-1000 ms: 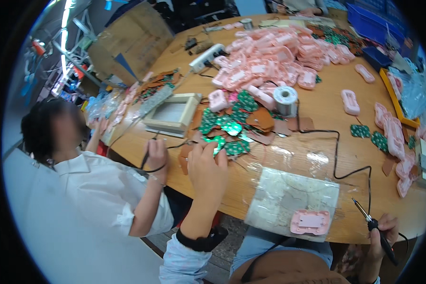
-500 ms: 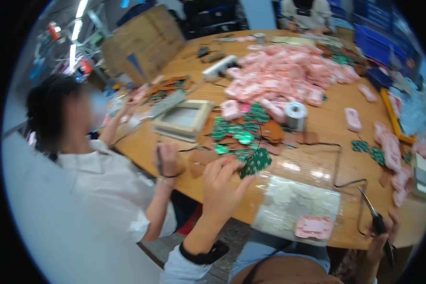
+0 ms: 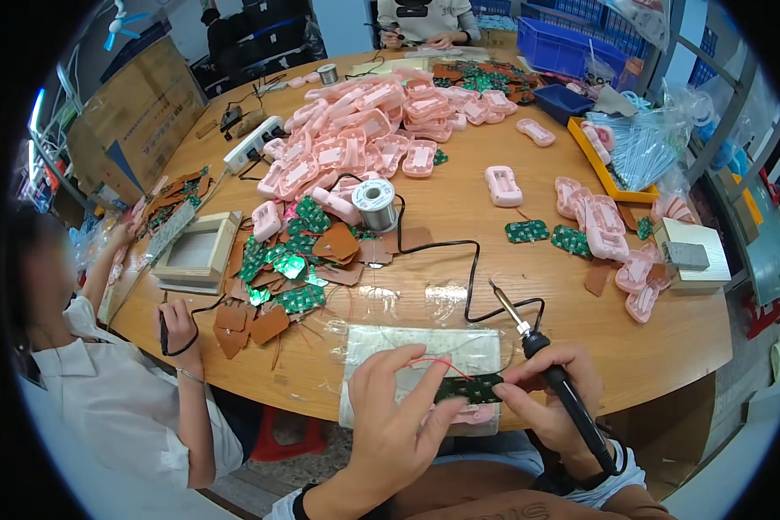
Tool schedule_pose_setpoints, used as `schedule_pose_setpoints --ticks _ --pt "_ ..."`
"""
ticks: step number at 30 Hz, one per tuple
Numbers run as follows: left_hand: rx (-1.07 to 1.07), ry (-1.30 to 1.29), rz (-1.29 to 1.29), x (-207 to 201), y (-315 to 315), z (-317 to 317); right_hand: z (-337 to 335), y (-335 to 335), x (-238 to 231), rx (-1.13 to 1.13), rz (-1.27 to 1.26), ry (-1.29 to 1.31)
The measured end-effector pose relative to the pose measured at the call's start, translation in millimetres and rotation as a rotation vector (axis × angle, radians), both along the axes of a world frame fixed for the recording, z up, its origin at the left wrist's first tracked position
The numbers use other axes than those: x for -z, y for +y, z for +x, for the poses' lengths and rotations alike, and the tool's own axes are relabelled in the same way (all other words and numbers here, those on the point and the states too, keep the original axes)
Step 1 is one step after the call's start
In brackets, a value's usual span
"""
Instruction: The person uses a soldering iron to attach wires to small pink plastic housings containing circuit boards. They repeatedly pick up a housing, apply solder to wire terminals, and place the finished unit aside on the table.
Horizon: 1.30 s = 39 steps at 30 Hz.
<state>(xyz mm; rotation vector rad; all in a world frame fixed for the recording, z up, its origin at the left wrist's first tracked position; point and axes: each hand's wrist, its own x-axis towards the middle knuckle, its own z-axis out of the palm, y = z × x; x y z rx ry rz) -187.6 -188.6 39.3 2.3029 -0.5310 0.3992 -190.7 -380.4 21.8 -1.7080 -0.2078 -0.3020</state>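
A green circuit board [image 3: 470,389] with a thin red wire is held up in front of me over a clear plastic bag [image 3: 380,340]. My left hand [image 3: 396,422] has its thumb and fingers around the board's left end, beside the wire. With thumb and fingertip my right hand [image 3: 553,394] touches the board's right end. That same hand grips a black-handled soldering iron [image 3: 572,405], its metal tip pointing away to the upper left. Partly hidden below the board, a pink plastic shell [image 3: 474,415] lies on the bag.
Pink shells [image 3: 355,130] are heaped mid-table, behind a solder spool [image 3: 374,205]. Green boards and brown pieces [image 3: 269,325] lie left of it. The iron's black cord [image 3: 477,277] crosses the tabletop. At right stands a cream block [image 3: 692,251]. A co-worker's hand [image 3: 179,328] is at left.
The board has come down and right from over the pile to above the bag. My right hand, with the soldering iron, has moved in from the right to meet it. My head view has turned right.
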Motion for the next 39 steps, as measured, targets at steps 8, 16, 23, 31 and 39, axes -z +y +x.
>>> schedule_pose_setpoints --ticks 8,16,23,31,39 --pt "0.092 0.139 -0.243 -8 -19 15 -10 2 10 -0.051 0.053 0.031" --pt "0.119 0.497 -0.441 -12 -26 18 -7 -14 3 -0.069 0.143 -0.047" --pt "0.178 0.313 -0.268 15 -28 7 -7 -8 10 0.105 0.001 -0.078" --pt "0.098 0.096 -0.311 10 -39 4 -11 -10 25 0.186 0.11 0.037" --pt "0.144 0.284 -0.412 22 -37 7 -8 3 19 0.222 0.124 -0.133"
